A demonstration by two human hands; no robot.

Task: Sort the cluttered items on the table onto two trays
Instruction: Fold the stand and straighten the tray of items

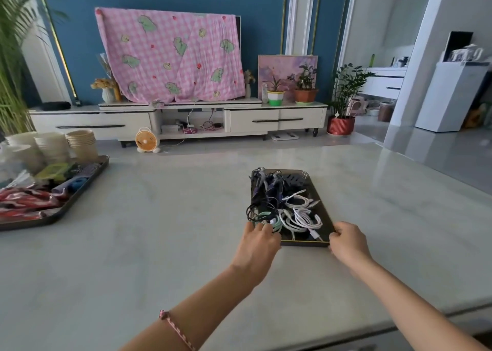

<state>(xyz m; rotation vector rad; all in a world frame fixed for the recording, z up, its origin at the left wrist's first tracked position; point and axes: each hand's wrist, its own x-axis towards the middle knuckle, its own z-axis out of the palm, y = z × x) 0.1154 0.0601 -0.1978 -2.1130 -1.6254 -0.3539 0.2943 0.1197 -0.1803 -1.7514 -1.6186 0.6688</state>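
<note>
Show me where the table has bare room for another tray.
Bare table runs wide between the cup tray at the left edge and the cable tray. Also free: right of the cable tray. Both trays are packed; left hand and right hand hold the cable tray's near corners.

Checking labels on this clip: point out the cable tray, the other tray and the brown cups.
cable tray (322, 206), head view, right rim.
other tray (86, 184), head view, right rim.
brown cups (81, 144), head view, side of the stack.

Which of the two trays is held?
The cable tray at centre; the left hand and right hand grip its near corners. The cup tray at left is untouched.
</note>
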